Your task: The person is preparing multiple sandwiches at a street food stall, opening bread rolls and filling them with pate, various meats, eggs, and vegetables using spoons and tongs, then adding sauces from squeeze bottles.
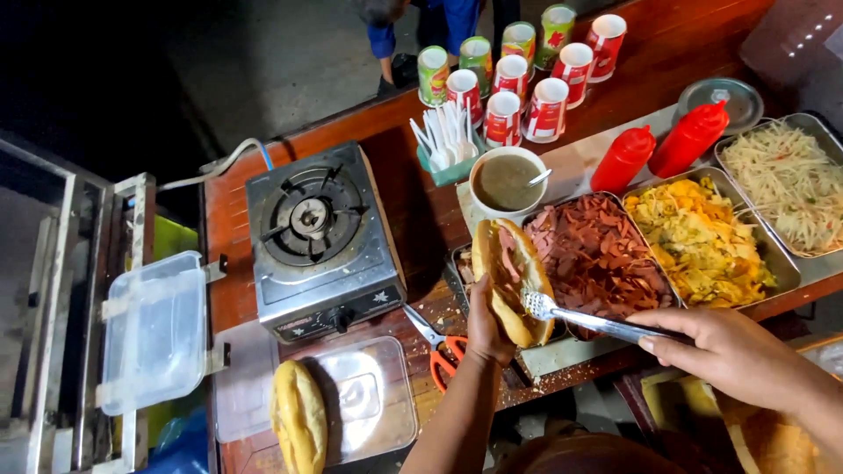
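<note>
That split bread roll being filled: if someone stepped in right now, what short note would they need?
Left hand holds the split roll open above the trays.
Right hand grips metal tongs, tips at the roll.
Done: reddish meat slices already sit in the roll.
Left: yellow filling tray, pale shredded tray, and red sauce bottles are nearby; a second roll lies whole.

The left forearm rises from the bottom edge at about 6 o'clock, running up toward 12 o'clock. The left hand point(486, 329) has its back to the camera, fingers curled forward in a closed grip, thumb at the near side. The right arm enters from 4 o'clock, forearm angled toward 10 o'clock. The right hand point(729, 351) lies palm down, fingers and thumb pinched together in a closed grip.
</note>
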